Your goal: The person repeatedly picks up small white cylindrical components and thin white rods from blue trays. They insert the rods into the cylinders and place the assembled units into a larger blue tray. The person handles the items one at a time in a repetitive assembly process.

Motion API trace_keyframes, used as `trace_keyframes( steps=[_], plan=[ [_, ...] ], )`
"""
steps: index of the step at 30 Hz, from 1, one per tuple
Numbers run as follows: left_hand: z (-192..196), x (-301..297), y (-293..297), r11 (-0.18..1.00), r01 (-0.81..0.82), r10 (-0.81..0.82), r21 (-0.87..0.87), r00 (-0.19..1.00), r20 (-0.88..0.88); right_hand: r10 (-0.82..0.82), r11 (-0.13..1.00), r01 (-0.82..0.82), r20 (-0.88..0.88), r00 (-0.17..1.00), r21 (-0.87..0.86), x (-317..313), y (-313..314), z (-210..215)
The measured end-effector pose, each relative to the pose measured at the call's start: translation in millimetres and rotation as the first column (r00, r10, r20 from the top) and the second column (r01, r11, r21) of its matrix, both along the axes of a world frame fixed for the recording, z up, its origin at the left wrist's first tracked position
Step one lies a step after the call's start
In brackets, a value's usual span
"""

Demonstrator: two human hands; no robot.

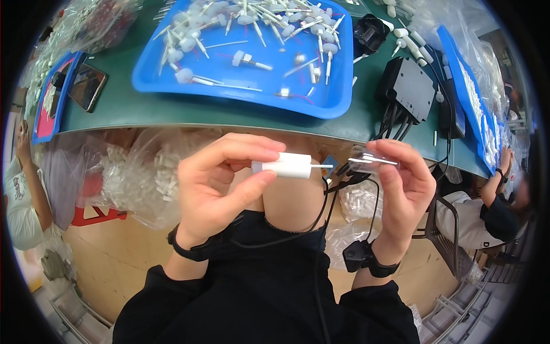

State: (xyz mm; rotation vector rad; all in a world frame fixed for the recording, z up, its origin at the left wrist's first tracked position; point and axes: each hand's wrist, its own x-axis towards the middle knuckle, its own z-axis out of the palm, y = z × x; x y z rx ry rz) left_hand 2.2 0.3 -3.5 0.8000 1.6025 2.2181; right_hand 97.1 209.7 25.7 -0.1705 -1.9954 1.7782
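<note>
Between the thumb and fingers of my left hand is a white plastic cylinder, lying level, with a thin pale rod sticking out of its right end. My right hand, a short way to the right, pinches a small clear plastic piece with a slim white and metallic pin showing at it. The two held parts are apart, above my lap and in front of the table edge. Straight ahead, a blue tray holds many white stick-shaped parts with pale rounded ends, some with thin pink threads.
On the green table lie a phone, a black box with cables and loose white cylinders. Another blue tray stands at the right. Bags of white parts hang below the edge. People sit at both sides.
</note>
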Motion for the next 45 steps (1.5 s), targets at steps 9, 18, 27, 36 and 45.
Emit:
trace_keyframes(
  steps=[9, 18, 27, 36, 45],
  plan=[
    [-4, 5, 2, 0.991, -0.13, 0.127, 0.027, 0.989, 0.08, 0.048, 0.999, -0.048, -0.002, 0.999, -0.021, -5, -7, -9],
    [-5, 10, 6, 0.995, -0.099, 0.099, 0.022, 0.995, 0.025, 0.157, 0.988, -0.156, -0.061, 0.986, 0.019, -10, -18, -14],
    [-1, 5, -4, 0.998, -0.011, 0.007, -0.068, 0.998, -0.059, 0.006, 0.998, 0.003, -0.143, 0.99, 0.064, -2, -35, -27],
    [10, 5, -3, 0.996, 0.041, -0.014, -0.08, 0.951, 0.309, 0.068, 0.99, -0.052, -0.115, 0.991, 0.133, -3, -44, -29],
    [-11, 4, -8, 0.997, -0.022, 0.024, -0.068, 0.999, 0.032, 0.135, 0.97, -0.106, -0.122, 0.983, 0.217, -10, -51, -29]
  ],
)
